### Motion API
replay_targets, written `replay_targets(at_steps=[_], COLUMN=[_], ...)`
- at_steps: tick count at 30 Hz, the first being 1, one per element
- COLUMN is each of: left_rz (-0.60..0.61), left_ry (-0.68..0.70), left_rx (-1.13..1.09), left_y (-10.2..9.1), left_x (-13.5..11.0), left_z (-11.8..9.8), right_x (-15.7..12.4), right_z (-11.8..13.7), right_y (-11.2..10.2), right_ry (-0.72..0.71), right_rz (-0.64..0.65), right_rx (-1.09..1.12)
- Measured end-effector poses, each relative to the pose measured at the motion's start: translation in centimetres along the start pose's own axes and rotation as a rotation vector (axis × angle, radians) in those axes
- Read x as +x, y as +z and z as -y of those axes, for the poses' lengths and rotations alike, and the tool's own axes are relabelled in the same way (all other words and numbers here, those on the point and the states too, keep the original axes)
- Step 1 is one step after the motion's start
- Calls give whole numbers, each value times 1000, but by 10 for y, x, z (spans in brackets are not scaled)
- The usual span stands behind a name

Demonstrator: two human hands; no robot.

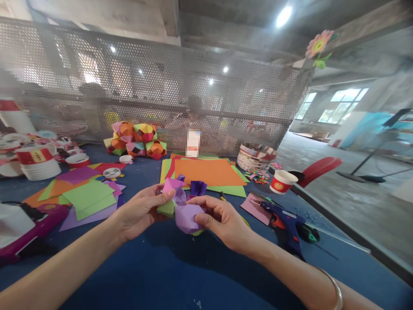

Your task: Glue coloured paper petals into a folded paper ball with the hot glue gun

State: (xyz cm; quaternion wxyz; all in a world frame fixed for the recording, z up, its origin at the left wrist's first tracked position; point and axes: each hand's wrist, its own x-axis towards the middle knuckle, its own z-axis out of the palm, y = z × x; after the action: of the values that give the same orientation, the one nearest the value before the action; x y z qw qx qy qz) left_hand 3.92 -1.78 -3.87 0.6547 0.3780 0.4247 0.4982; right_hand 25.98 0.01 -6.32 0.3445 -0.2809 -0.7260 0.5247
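at the centre of the frame, a folded-paper model is held just above the blue counter. the left hand pinches its green and pink parts between thumb and fingers; the right hand grips the rounded lilac part, thumb in front and fingers behind.

the work looks partway along: several parts are already creased into hollow, faceted shapes and seem to be joined, though the outline is uneven and not yet a full ball. whether glue holds the parts cannot be told. a dark purple folded piece shows just behind; whether it is attached is unclear. the multicoloured paper balls at the upper left look finished, with pointed, angular faces.

plenty of paper is flat and unfolded: smooth, matte orange sheets behind the hands, and overlapping light green sheets at the left. at the right lie a blue plastic glue gun and a pink paper square, with a rough, whitish woven basket farther back.
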Motion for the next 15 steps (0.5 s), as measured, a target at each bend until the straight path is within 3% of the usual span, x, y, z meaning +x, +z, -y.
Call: replay_targets(at_steps=[7,15], left_rz=[-9,17], left_ry=[-40,-44], left_rx=[79,99], left_y=[0,3], left_x=[-1,-2], left_z=[1,1], right_x=[-3,-3], right_z=[7,12], right_y=[1,-3], right_ry=[-105,-82], right_rz=[0,74], right_rx=[-216,-272])
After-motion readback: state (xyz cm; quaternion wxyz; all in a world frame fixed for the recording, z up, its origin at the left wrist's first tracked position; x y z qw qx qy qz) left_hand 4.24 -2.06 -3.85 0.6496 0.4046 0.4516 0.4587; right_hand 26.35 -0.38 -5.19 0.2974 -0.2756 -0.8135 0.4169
